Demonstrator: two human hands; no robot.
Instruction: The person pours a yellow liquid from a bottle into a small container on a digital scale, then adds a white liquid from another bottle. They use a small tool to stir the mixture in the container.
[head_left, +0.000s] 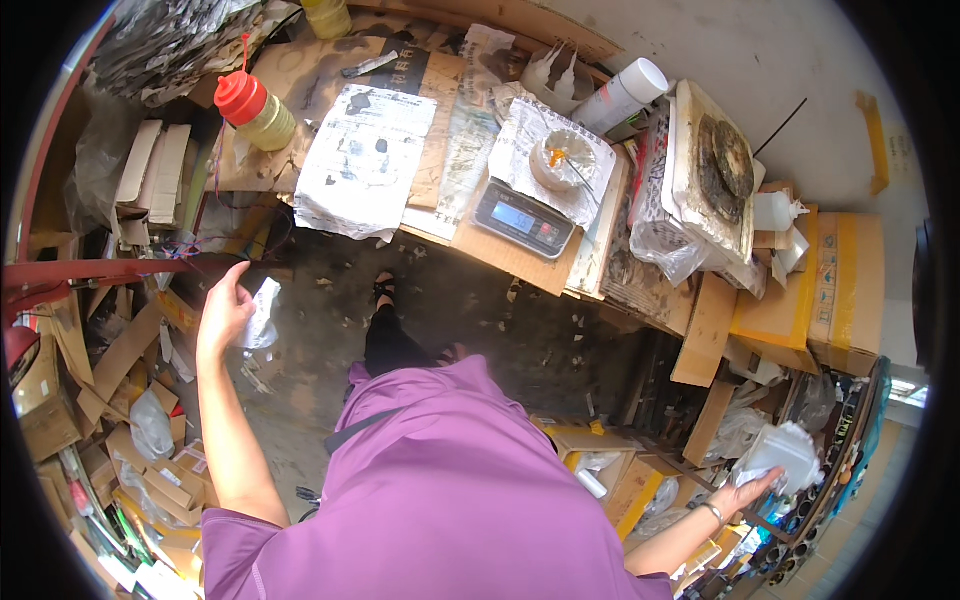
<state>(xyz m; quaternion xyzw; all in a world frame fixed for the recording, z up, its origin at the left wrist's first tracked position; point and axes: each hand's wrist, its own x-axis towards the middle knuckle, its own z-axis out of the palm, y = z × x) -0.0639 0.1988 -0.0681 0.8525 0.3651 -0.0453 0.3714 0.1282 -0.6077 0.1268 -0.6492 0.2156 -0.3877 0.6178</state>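
Note:
My left hand point(226, 308) is out to the left, below the bench's near edge. Its fingers close on a crumpled piece of white paper or tissue point(262, 316), while the index finger points away. Far out on the right, my right hand point(752, 490) grips a pale, translucent plastic container point(780, 458) with whitish wrapping around it; its exact kind is unclear. On the bench, a digital scale point(524, 218) with a lit display carries a sheet of paper and a round clear cup point(572, 160) with a bit of orange and a thin stick in it.
A red-capped squeeze bottle point(256, 112) stands beside stained paper sheets point(366, 160) on the bench. A white spray can point(624, 96) leans at the back. Cardboard boxes point(808, 300) stand on the right; scrap cardboard point(130, 350) is heaped on the left. A red metal bar point(90, 282) juts in.

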